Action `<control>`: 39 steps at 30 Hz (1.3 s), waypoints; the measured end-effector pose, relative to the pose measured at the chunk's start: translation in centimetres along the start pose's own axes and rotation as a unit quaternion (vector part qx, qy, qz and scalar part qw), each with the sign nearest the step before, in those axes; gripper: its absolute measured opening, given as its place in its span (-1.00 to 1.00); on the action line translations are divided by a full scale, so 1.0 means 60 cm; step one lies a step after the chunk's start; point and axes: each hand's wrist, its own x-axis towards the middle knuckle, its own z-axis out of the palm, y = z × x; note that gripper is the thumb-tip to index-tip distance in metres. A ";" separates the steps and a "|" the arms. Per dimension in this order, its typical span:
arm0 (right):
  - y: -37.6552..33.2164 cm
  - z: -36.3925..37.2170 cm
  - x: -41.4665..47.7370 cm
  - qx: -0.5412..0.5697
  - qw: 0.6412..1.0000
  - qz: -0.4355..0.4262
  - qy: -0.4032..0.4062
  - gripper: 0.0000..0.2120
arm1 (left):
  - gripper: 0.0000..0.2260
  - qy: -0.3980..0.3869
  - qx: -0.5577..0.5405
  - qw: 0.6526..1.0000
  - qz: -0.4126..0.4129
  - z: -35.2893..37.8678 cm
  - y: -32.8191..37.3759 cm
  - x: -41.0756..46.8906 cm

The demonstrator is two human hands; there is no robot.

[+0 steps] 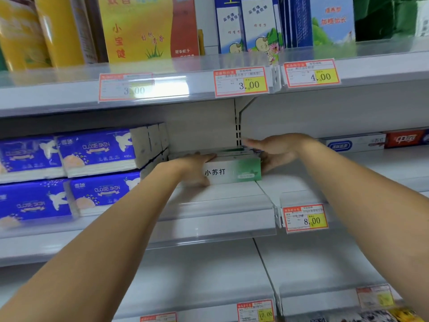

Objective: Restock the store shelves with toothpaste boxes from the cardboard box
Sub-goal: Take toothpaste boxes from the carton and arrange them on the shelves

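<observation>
While both hands meet on the middle shelf, the left hand grips the left end of the front toothpaste box, fingers over its top, thumb at its lower edge; the right hand presses flat against the right end, fingers straight; the box rests on the shelf, white-green face forward; rear boxes just behind it, blurred. Left of the left hand: blue tissue packs, stacked two high. Right of the right hand, apart: long carton. Below the right forearm: price tag, 8.00.
</observation>
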 end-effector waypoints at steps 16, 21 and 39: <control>0.010 0.023 0.045 -0.162 0.980 -0.012 0.114 -0.83 | -0.46 0.056 0.033 0.997 -0.051 0.011 -0.017 0.030; 0.008 0.038 0.036 -0.248 0.960 -0.010 0.131 -0.89 | -0.47 0.066 0.015 0.997 -0.033 0.014 -0.003 0.031; 0.022 0.028 0.016 -0.227 0.968 -0.029 0.106 -0.63 | -0.43 0.078 -0.044 0.996 -0.022 0.002 0.005 0.006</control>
